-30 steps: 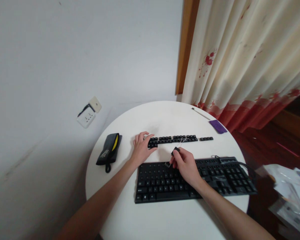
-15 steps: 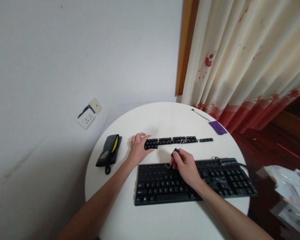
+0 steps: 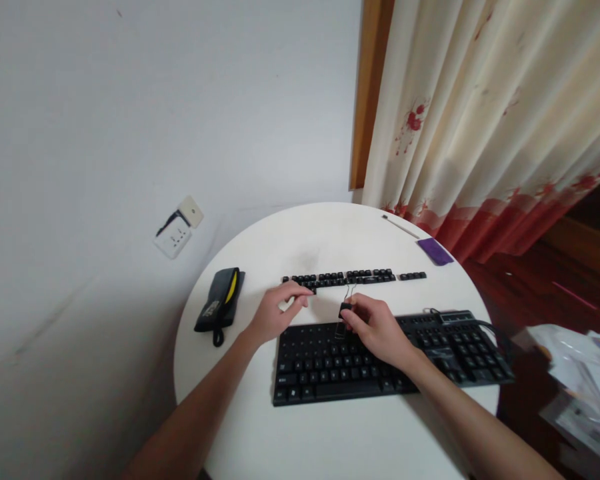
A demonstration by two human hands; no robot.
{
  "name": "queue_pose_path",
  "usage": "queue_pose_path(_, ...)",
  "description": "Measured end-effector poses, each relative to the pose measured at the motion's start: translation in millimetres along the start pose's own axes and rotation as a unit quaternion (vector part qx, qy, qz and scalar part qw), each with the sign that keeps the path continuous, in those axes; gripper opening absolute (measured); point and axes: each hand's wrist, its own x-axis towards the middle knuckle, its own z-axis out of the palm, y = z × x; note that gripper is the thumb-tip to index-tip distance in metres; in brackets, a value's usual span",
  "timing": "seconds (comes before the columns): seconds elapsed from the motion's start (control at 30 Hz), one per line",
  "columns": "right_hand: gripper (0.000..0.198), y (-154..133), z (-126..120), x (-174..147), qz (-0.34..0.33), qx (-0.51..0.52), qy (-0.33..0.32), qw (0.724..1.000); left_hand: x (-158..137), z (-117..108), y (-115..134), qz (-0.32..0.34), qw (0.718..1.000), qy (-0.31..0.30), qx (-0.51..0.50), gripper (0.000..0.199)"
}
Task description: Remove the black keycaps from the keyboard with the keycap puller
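- The work on the keyboard (image 3: 370, 377) looks partway: its upper left area shows small bare key stems, while caps sit in place on the lower rows and the number pad.
- The loose keycaps (image 3: 370, 279) lie lined up on the worktop (image 3: 320, 440) beyond the keyboard, in two long rows with a short third row at the left end and a small group apart at the right.
- The right hand (image 3: 383, 332) pinches the black handle of a wire keycap puller (image 3: 346, 310), one loop down over the bared area's edge, the other end pointing up; whether a cap sits in that lower loop is too small to tell.
- The left hand (image 3: 275, 313) appears to grasp nothing, thumb and forefinger slightly parted near the short third row; contact with a cap is unclear.
- By the look of it, much of the keyboard is untouched; the part beneath the right hand is hidden.
- The brush (image 3: 401, 227) and purple cloth (image 3: 435, 251) lie aside at the far right edge, not in use.
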Motion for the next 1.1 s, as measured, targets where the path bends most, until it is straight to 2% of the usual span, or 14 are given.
queue_pose_path(0.07, 0.016, -8, -1, -1, -0.011, -0.019, -0.019, 1.0, 0, 4, 2, 0.007, 0.998, -0.059, 0.005, 0.018)
queue_pose_path(0.23, 0.016, -14, 2, -1, -0.035, -0.049, -0.072, 0.996, 2, 4, -2, -0.026, 0.995, -0.091, -0.005, 0.017)
queue_pose_path(0.3, 0.018, -10, 3, -2, -0.039, -0.06, -0.088, 0.994, 2, 6, 2, -0.035, 0.987, -0.154, -0.018, 0.015)
queue_pose_path(0.4, 0.02, -6, 3, -5, -0.062, -0.078, -0.117, 0.988, 0, 16, 12, -0.011, 0.963, -0.269, -0.009, 0.018)
queue_pose_path(0.47, 0.018, -5, 1, -7, -0.096, -0.081, -0.151, 0.98, -2, 25, 19, 0.012, 0.952, -0.304, 0.018, 0.023)
queue_pose_path(0.57, 0.016, -4, -1, -9, -0.143, -0.083, -0.187, 0.968, -4, 36, 24, 0.017, 0.949, -0.311, 0.049, 0.029)
queue_pose_path(0.63, 0.016, -2, 0, -9, -0.142, -0.081, -0.175, 0.971, -4, 38, 25, 0.011, 0.949, -0.311, 0.046, 0.028)
queue_pose_path(0.87, 0.023, 12, 11, -6, -0.028, -0.015, -0.097, 0.995, -4, 39, 22, -0.004, 0.955, -0.296, 0.022, 0.028)
queue_pose_path(1.0, 0.027, 22, 15, -4, 0.042, 0.073, -0.048, 0.995, -3, 40, 26, -0.017, 0.957, -0.29, 0.02, 0.016)
queue_pose_path(1.1, 0.029, 24, 15, -2, 0.051, 0.084, -0.031, 0.995, -3, 40, 28, -0.015, 0.962, -0.271, 0.023, 0.01)
